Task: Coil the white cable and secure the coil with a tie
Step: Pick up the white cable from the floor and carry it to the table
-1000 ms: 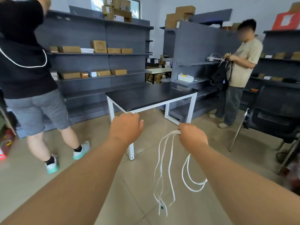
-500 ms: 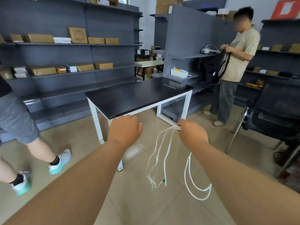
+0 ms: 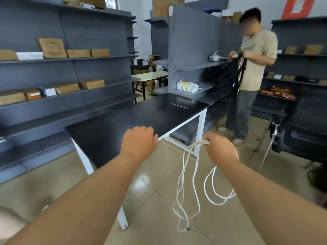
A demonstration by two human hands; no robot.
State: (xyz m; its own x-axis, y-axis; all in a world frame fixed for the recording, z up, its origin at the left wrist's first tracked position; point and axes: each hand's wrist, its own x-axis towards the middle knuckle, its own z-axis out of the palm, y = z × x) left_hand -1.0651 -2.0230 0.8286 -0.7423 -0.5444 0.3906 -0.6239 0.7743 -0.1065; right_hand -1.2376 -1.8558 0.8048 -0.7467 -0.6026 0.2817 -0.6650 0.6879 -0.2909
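My right hand is closed, back to the camera, gripping a bunch of strands of the white cable. The strands leave the left side of the fist, at the thumb and forefinger. From that point they hang down toward the floor in several long, loose loops, below the hand and slightly to its left. A further loop hangs under my right forearm. One end of the cable, with a small green part on it, hangs lowest, nearest to me.

My left hand is well apart from the cable and does not touch it. It is held over the near right edge of the black table, back up, with the fingers loosely bent downward. Nothing shows in it; the palm is hidden.

The cable hangs in the gap between my two hands and just beside the table's near right leg. No part of it lies on the table top.

A thin white strip lies flat on the far right part of the table top, well apart from both hands. I cannot tell what it is.
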